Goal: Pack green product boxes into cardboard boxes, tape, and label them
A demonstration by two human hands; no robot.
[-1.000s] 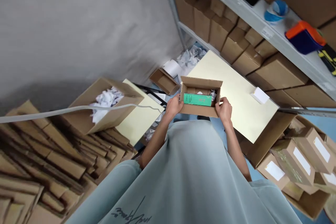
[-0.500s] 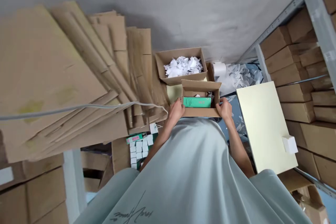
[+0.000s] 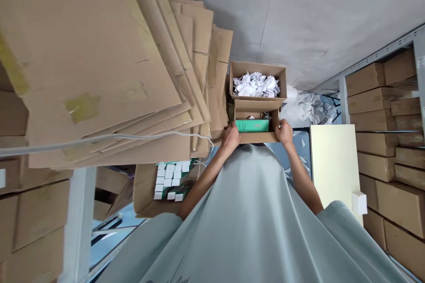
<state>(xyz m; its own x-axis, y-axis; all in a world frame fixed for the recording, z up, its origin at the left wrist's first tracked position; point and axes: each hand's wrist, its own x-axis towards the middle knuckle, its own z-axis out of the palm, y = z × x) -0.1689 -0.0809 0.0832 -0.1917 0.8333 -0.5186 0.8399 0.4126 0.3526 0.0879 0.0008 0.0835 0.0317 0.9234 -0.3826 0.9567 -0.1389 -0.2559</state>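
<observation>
A small open cardboard box (image 3: 259, 137) sits close against my front, its far flap standing up. My left hand (image 3: 231, 137) grips its left front corner, and my right hand (image 3: 284, 132) grips the right one. Inside lies a green carton (image 3: 252, 125) with printing on it, and some small items behind it that I cannot make out. Just beyond stands a larger cardboard box (image 3: 282, 80) holding crumpled white paper (image 3: 256, 85).
Flattened cardboard sheets (image 3: 109, 66) lean on the left, with a pale cable (image 3: 109, 139) across them. Below is a box of green cartons with white ends (image 3: 169, 176). On the right are a cream board (image 3: 334, 163), a small white box (image 3: 359, 203) and shelved cartons (image 3: 373, 141).
My view has turned left, so the surroundings shift to the right. Both hands keep their hold on the small box, which now sits nearer the box of crumpled paper.
</observation>
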